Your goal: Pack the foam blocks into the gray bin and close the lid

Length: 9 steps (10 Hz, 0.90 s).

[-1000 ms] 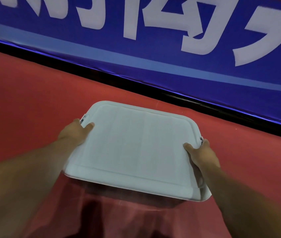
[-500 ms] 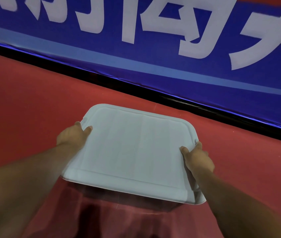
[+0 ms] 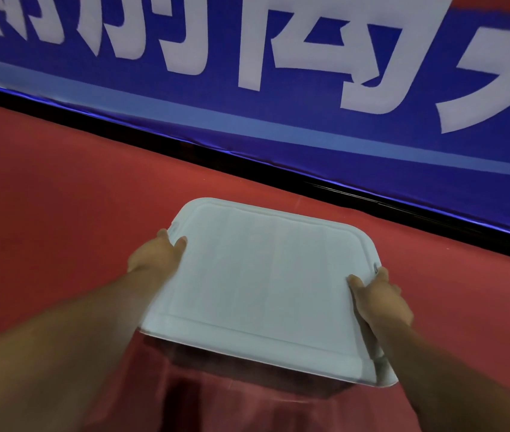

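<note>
A pale gray lid lies flat over the bin, whose see-through wall shows just under the lid's near edge. My left hand grips the lid's left rim, thumb on top. At the right rim my right hand holds on the same way, thumb on the lid's surface. Small clasps show at both side edges by my fingers. No foam blocks can be seen; the lid hides the inside of the bin.
Red carpet covers the floor all around the bin. A blue banner with large white characters runs along the back, with a black strip at its foot close behind the bin.
The view has shifted a little, so the lid and both hands sit slightly lower and further right in the picture. Both hands keep the same grip on the lid's side rims.
</note>
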### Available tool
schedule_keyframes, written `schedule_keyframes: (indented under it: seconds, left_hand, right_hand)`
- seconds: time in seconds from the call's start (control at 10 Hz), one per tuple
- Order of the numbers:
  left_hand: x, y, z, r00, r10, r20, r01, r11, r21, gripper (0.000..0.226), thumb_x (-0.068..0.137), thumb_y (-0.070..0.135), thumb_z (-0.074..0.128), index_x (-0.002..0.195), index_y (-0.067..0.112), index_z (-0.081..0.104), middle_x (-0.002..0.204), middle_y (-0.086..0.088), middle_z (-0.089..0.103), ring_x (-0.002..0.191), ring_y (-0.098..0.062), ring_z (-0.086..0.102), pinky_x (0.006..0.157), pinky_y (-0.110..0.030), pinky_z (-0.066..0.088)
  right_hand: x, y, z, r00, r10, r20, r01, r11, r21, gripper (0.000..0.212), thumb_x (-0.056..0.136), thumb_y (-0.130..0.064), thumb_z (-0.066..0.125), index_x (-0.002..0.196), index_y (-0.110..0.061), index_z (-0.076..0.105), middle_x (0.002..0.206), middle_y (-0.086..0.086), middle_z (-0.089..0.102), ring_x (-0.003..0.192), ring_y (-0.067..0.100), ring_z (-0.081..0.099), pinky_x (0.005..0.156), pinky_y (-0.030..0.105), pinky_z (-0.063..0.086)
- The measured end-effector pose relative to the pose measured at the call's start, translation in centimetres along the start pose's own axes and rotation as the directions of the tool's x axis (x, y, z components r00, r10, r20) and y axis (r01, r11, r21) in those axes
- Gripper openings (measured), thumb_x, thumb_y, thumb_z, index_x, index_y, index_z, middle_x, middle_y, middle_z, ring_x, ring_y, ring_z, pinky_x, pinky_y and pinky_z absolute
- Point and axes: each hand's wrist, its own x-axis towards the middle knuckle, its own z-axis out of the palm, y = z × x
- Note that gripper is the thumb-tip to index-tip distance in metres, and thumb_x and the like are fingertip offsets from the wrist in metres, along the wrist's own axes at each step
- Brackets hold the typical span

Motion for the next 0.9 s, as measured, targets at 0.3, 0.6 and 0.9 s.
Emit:
schedule_keyframes:
  seconds: [0.3, 0.6, 0.9]
  left_hand:
    - [0.2, 0.1, -0.2, 0.999, -0.032, 0.021, 0.032, 0.999, -0.017, 0.065, 0.101, 0.059, 0.030, 0.149, 0.015, 0.036, 0.129, -0.015, 0.065, 0.120, -0.037, 0.062, 0.082, -0.042, 0.040]
    - [-1.1, 1.0, -0.1, 0.995, -0.096, 0.031, 0.097, 0.995, -0.023, 0.080, 0.097, 0.067, 0.035, 0.157, 0.014, 0.027, 0.144, -0.019, 0.052, 0.130, -0.040, 0.052, 0.099, -0.050, 0.043]
    - [-6.5, 3.6, -4.4, 0.966, -0.141, 0.217, 0.150, 0.988, -0.030, 0.077, 0.098, 0.062, 0.044, 0.146, 0.003, 0.044, 0.151, -0.020, 0.046, 0.137, -0.039, 0.045, 0.108, -0.050, 0.041]
  right_hand:
    - [0.4, 0.0, -0.1, 1.000, 0.015, 0.013, -0.015, 1.000, 0.018, 0.077, 0.095, -0.063, 0.045, 0.157, -0.023, 0.024, 0.135, 0.021, 0.053, 0.114, 0.043, 0.061, 0.081, 0.049, 0.043]
    - [0.4, 0.4, -0.1, 1.000, -0.004, 0.024, 0.003, 1.000, 0.018, 0.076, 0.096, -0.063, 0.044, 0.156, -0.022, 0.022, 0.137, 0.022, 0.050, 0.115, 0.046, 0.059, 0.080, 0.050, 0.042]
    - [-2.3, -0.8, -4.6, 0.946, 0.029, 0.322, -0.051, 0.997, 0.060, 0.090, 0.087, -0.063, 0.054, 0.156, -0.010, 0.030, 0.154, 0.022, 0.040, 0.137, 0.044, 0.046, 0.111, 0.055, 0.040]
